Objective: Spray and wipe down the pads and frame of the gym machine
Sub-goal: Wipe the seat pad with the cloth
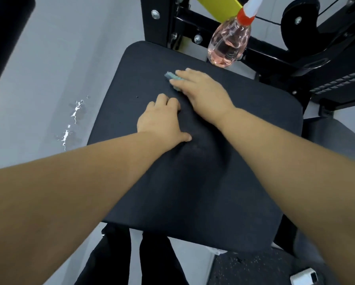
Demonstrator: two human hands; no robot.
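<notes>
The black seat pad [203,182] of the gym machine fills the middle of the view. My right hand [201,89] lies flat on the pad's far part, pressing a small teal cloth [172,78] whose edge shows under the fingertips. My left hand [162,118] rests on the pad just beside it, knuckles bent, thumb spread, holding nothing. A clear spray bottle [229,46] of pink liquid with a red and white nozzle stands at the pad's far edge against the black frame [265,46].
Grey floor [59,68] lies to the left, with wet streaks [73,120] near the pad. A black pad [5,38] rises at the upper left. A yellow plate [217,5] and a pulley [298,19] sit at the back. Dark trouser legs [114,254] stand below the pad.
</notes>
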